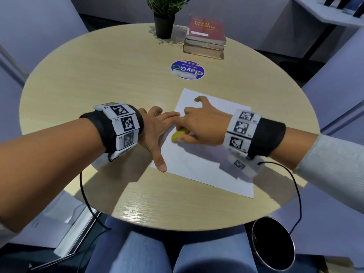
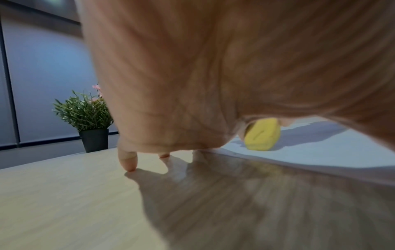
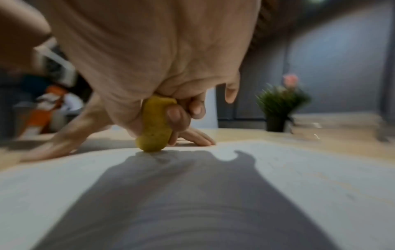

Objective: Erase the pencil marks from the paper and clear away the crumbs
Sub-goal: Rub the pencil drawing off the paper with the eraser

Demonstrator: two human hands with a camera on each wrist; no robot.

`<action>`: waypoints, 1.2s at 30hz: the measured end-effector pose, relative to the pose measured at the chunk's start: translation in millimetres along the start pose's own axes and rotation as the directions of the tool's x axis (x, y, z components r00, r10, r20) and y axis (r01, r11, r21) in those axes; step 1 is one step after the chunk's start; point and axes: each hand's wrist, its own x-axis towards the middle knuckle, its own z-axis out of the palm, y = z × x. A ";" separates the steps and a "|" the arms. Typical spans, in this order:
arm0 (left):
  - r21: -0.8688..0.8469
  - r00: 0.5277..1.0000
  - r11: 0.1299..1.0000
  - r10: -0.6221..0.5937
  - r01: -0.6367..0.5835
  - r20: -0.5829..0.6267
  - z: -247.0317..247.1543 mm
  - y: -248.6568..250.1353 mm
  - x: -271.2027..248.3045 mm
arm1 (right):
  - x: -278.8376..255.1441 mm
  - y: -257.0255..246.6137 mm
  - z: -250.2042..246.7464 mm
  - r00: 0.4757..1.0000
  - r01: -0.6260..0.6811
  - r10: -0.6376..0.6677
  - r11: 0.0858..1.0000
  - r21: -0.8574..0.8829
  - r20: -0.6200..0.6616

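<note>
A white sheet of paper point(image 1: 206, 160) lies on the round wooden table point(image 1: 98, 79), right of centre. My right hand point(image 1: 199, 123) grips a yellow eraser point(image 1: 178, 135) and presses its end onto the sheet near the left edge; the eraser point(image 3: 155, 125) shows upright between thumb and fingers in the right wrist view. My left hand point(image 1: 157, 131) lies flat with spread fingers on the paper's left edge, thumb point(image 1: 159, 162) toward me. From the left wrist view the eraser point(image 2: 262, 135) stands just beyond my palm. Pencil marks and crumbs are too faint to make out.
A potted plant point(image 1: 164, 18) and a stack of books point(image 1: 205, 36) stand at the table's far side, with a round blue sticker point(image 1: 188, 69) in front of them. A black bin point(image 1: 272, 245) sits on the floor by my right knee. Cables hang from both wristbands.
</note>
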 end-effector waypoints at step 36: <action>-0.028 1.000 1.000 -0.006 0.005 -0.022 2.2 0.9 0.8 | -8.6 8.9 9.3 0.996 -0.061 0.058 0.997 -0.038 -0.064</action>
